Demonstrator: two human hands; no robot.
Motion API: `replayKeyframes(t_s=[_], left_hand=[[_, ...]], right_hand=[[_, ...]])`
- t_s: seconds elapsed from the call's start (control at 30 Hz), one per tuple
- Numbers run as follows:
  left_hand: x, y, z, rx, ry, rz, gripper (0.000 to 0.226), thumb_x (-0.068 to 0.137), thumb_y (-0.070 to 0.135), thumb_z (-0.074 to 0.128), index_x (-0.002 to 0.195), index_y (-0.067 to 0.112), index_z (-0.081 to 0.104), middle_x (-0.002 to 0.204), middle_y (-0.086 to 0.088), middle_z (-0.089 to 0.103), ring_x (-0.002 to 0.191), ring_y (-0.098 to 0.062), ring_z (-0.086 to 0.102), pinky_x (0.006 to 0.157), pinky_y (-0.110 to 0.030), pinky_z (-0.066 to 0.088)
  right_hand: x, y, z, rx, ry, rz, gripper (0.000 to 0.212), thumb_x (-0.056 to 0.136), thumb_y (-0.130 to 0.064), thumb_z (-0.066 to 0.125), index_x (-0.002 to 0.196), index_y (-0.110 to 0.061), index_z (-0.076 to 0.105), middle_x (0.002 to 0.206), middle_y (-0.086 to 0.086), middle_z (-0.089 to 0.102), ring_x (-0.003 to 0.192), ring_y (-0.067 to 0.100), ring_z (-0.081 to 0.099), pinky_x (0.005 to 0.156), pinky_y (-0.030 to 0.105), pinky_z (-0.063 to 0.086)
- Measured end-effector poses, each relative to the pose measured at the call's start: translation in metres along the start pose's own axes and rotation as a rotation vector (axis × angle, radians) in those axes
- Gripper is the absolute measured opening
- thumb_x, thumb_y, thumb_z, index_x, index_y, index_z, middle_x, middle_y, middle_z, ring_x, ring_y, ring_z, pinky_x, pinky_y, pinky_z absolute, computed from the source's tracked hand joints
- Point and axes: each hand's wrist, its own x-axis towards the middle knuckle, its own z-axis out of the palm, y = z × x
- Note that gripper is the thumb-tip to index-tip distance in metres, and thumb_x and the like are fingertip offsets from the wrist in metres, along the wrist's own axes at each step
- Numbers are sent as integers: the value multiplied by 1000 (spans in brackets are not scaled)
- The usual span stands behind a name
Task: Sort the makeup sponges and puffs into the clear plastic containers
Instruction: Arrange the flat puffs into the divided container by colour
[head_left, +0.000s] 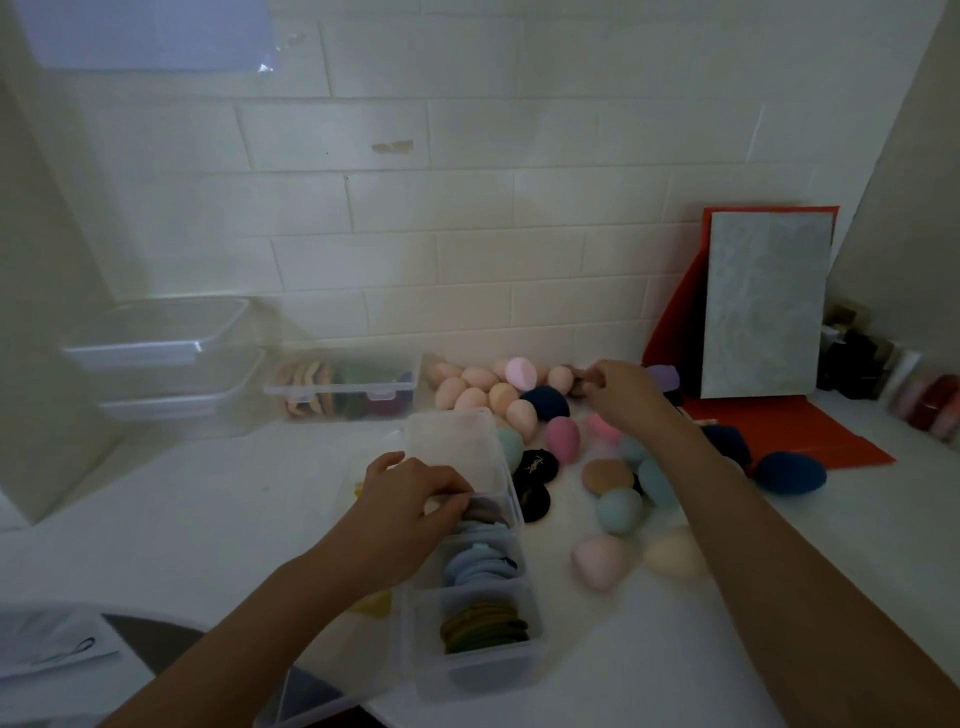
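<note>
Reaching far with the right hand (618, 387) to the back of the loose sponges (472, 397), pinching a small brown sponge (581, 383) between thumb and fingertips. Bending the fingers of the left hand (415, 488) down into the box (457, 436), tips lying on the mauve puffs (485, 508); gripping or merely pressing, cannot tell.

Still lying loose on the counter right of the box: most sponges. Already sitting in the nearer compartments: blue puffs (480, 564) and olive puffs (483, 626).

Risking a sweep of the right forearm, hanging low over the teal sponge (618, 512) and pink sponge (600, 561): being rounded, probably rolling off towards the counter's edge at a brush. Risking also a tilt of the light box by leaning on one side, spilling the sorted stacks. Working the left fingers with attention apparently on the far reach, possibly dislodging a puff.

Showing on the black puff (535, 464): a gold interlaced monogram, looking like YSL, too blurred for certainty. Reading nothing else.
</note>
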Motion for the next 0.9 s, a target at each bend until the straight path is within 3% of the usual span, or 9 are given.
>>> replayKeyframes(t_s=[0.1, 0.2, 0.3, 0.4, 0.47, 0.6, 0.7, 0.83, 0.9], left_hand=[[5, -2, 2, -12, -2, 4, 20, 97, 28, 41, 99, 34, 60, 82, 31, 47, 86, 15, 42, 108, -23, 8], [7, -4, 3, -8, -13, 12, 18, 97, 29, 40, 96, 37, 56, 83, 32, 46, 88, 15, 42, 109, -23, 7], [7, -4, 5, -31, -8, 17, 22, 92, 40, 32, 95, 41, 54, 83, 34, 46, 91, 14, 42, 111, -23, 7], [8, -6, 7, -36, -11, 21, 23, 89, 42, 31, 95, 42, 53, 83, 34, 46, 92, 14, 42, 112, -25, 9], [8, -6, 8, -41, -1, 26, 26, 86, 44, 28, 94, 42, 53, 83, 34, 47, 92, 14, 43, 112, -25, 10], [9, -5, 8, -55, 7, 27, 28, 84, 44, 28, 93, 41, 55, 83, 33, 49, 92, 11, 45, 112, -25, 10], [9, -5, 9, -57, 11, 26, 27, 83, 44, 28, 95, 42, 52, 88, 34, 49, 97, 12, 44, 112, -22, 6], [8, -4, 9, -66, 16, 12, 28, 83, 45, 29, 96, 40, 52, 90, 30, 50, 96, 16, 41, 111, -22, 7], [8, -3, 9, -56, 11, 18, 28, 82, 45, 28, 95, 40, 52, 89, 30, 51, 96, 12, 43, 112, -22, 6]], right_hand=[[14, 5, 5, -139, -154, -53, 41, 100, -21, 37, 140, -16, 41, 138, 12, 51, 122, 30, 49, 101, 35, 38], [28, 14, 10, -260, -177, -31, 42, 102, -28, 32, 144, -32, 35, 143, 8, 47, 124, 29, 47, 101, 36, 37], [35, 22, 16, -93, -21, 43, 32, 99, -21, 41, 121, -12, 62, 120, 17, 63, 105, 31, 58, 84, 32, 43], [39, 27, 18, 55, 103, 19, 18, 87, -9, 59, 99, -4, 72, 102, 16, 70, 93, 29, 62, 76, 29, 46], [38, 26, 16, 74, 130, -3, 19, 80, -3, 66, 99, -4, 70, 105, 14, 68, 97, 28, 61, 80, 29, 45], [33, 20, 7, 81, 113, -18, 42, 76, 1, 69, 117, -3, 62, 117, 18, 58, 105, 29, 57, 77, 24, 40], [29, 13, 1, 46, 78, -73, 35, 79, 0, 67, 114, -5, 67, 113, 16, 65, 103, 26, 60, 69, 18, 35], [21, 1, -12, -20, -52, -54, 27, 86, -8, 61, 113, -3, 65, 115, 16, 64, 106, 29, 58, 85, 30, 45], [15, -3, -21, -46, -107, -54, 27, 87, -8, 61, 113, -2, 63, 116, 16, 63, 107, 29, 57, 84, 31, 45]])
